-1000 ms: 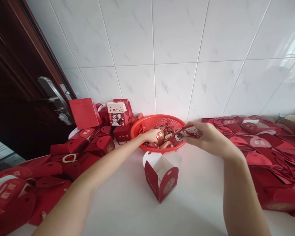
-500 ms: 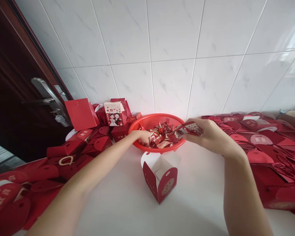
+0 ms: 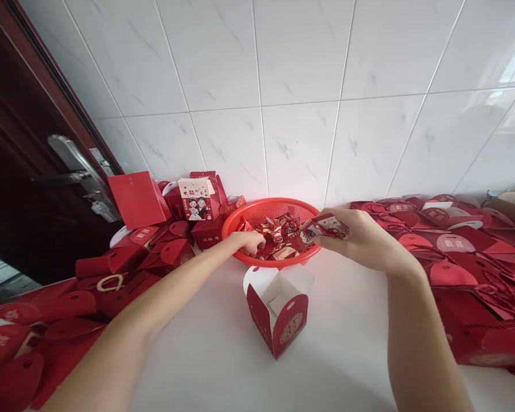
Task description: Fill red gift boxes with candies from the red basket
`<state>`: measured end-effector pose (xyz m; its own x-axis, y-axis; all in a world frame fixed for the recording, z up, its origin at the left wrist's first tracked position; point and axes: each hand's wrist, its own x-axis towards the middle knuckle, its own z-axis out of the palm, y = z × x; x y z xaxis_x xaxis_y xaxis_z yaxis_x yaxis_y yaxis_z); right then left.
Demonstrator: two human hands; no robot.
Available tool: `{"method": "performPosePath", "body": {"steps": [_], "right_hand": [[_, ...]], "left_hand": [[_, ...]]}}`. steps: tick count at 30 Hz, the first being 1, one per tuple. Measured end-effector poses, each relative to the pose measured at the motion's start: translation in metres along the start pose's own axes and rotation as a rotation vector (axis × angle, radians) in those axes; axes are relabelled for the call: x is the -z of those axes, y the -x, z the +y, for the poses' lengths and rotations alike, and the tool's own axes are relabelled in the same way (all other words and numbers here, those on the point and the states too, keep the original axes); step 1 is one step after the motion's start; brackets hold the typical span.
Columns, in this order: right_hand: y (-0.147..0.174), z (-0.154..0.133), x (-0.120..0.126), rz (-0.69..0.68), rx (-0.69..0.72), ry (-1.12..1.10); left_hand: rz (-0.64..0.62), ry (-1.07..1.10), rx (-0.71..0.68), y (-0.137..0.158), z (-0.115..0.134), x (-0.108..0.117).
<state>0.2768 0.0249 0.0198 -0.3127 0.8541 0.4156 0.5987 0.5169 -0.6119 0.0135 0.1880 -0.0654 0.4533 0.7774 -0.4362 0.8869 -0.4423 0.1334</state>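
Note:
A red plastic basket (image 3: 278,264) holds a heap of wrapped candies (image 3: 282,252). My left hand (image 3: 251,242) reaches into its left side with fingers curled down among the candies; whether they grip one is hidden. Over the basket's right rim, my right hand (image 3: 358,234) is closed on several red and white candy packets (image 3: 328,225). An open red gift box (image 3: 290,332) with a white inside and a round gold print stands upright on the white table in front of the basket. Little shows inside it beyond a pale flap.
Closed red gift boxes (image 3: 165,254) are piled on the left, and many more with red cords (image 3: 459,243) fill the right. A box with a printed couple (image 3: 198,206) stands behind the left pile. Behind are a tiled wall (image 3: 300,143) and a dark door (image 3: 21,149).
My left hand has shifted slightly within the basket and some candies under it have moved. My right hand still holds its packets by the rim. The view has turned slightly.

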Motion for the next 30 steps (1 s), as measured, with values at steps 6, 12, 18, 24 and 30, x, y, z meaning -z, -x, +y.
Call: {"method": "performPosePath", "body": {"steps": [6, 12, 18, 24, 30], "right_hand": [[0.000, 0.004, 0.001, 0.019, 0.005, 0.010], [-0.001, 0.004, 0.000, 0.007, -0.024, -0.078], [-0.006, 0.006, -0.003, -0.040, -0.175, -0.323], [-0.010, 0.010, -0.005, -0.072, -0.321, -0.592], [-0.011, 0.011, -0.009, -0.064, -0.321, -0.598]], "left_hand": [[0.176, 0.642, -0.211, 0.004, -0.019, 0.006], [0.117, 1.141, -0.308, 0.028, -0.012, 0.004], [0.117, 1.399, -0.382, 0.056, 0.012, -0.001], [0.314, 1.324, -0.354, 0.073, 0.032, -0.007], [0.471, 1.191, -0.333, 0.079, 0.041, -0.010]]}}
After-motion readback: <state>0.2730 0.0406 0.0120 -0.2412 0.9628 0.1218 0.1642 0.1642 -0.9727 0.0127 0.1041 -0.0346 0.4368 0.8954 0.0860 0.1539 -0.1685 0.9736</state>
